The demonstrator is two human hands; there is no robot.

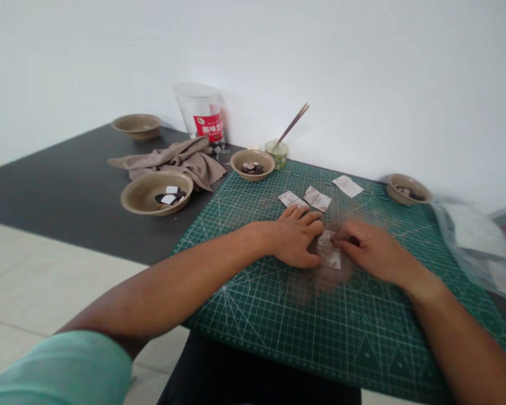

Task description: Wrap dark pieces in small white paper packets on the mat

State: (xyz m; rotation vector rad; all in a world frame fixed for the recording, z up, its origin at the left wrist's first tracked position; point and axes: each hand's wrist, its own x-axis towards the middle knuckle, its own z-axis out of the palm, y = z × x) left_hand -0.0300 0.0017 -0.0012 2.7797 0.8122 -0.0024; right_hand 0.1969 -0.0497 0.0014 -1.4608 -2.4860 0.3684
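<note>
A small whitish card [331, 257] with brownish smudges lies on the green cutting mat [270, 304]. My left hand [297, 236] rests at the card's left edge, its fingers spread and pressing down, thumb at the lower left. Over the card's upper right side, my right hand [360, 244] is closed in a pinch, slightly blurred by motion. Something dark shows between its fingers, but I cannot make out what it is. Brown dust marks the mat around the card. Just beyond my left hand lie two more smudged cards, a left one [292, 199] and a right one [317, 199].
Another card [348, 186] lies farther back. Bowls with dark and pale pieces stand at left [141, 194], centre back [240, 166] and right [409, 188]. Chopsticks lean in a small cup [277, 154]. A brown cloth [185, 163], clear tub [200, 107] and plastic bag [476, 242] lie around.
</note>
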